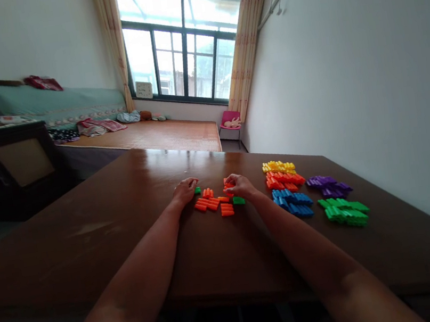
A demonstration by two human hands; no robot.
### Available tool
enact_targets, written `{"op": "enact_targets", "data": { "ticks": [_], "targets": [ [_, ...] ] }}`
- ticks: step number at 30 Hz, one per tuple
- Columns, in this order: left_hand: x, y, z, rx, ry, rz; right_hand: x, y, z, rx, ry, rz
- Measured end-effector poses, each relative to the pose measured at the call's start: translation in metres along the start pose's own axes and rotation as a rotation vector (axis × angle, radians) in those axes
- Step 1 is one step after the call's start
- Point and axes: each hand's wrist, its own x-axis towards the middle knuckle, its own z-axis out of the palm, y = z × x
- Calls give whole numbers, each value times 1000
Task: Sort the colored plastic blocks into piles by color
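Both forearms reach forward over the dark wooden bench (89,239). To the right lie sorted piles of yellow, red, blue, purple and green blocks (344,211). Between the hands sits a loose cluster of orange blocks (211,203). Left hand (185,190) rests curled beside a small green block (197,190); whether its grip pinches anything I cannot tell. Right hand (241,185) pinches an orange-red block (227,183), with another green block (238,200) just below it.

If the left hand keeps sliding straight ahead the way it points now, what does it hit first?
The left hand points forward and slightly right. Its fingertips seem already at the small green plastic block, so it would likely meet that first. The orange plastic blocks lie just right of that line. Depth is hard to judge.
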Motion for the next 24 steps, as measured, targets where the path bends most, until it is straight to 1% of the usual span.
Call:
{"op": "enact_targets", "data": {
  "ticks": [2,4,5,7,9,10,12,14,16,19,22,24],
  "targets": [
    [0,0,-1,9,-4,11,-3,17,-27,112,51,-30],
    [0,-1,-2,15,-5,25,-8,42,-63,194,152,-20],
    [0,-1,-2,20,-6,31,-12,57,-83,219,213,11],
    [1,-2,-2,37,-10,39,-22,91,-120,229,335,119],
    [1,-3,-1,59,-13,42,-32,123,-147,156,442,222],
    [2,-3,-1,70,-13,41,-36,136,-155,96,470,273],
    [2,-4,0,92,-15,41,-41,155,-160,-43,464,368],
    [2,-5,-1,110,-23,50,-39,164,-156,-172,416,431],
    [1,-5,-2,121,-29,62,-33,165,-149,-262,363,447],
    [0,-3,-3,129,-32,57,-26,165,-144,-318,316,441],
    [-1,-1,-4,132,-36,50,-27,164,-147,-353,325,436],
    [-2,0,-4,134,-33,43,-28,158,-148,-393,374,404]
  ]
}}
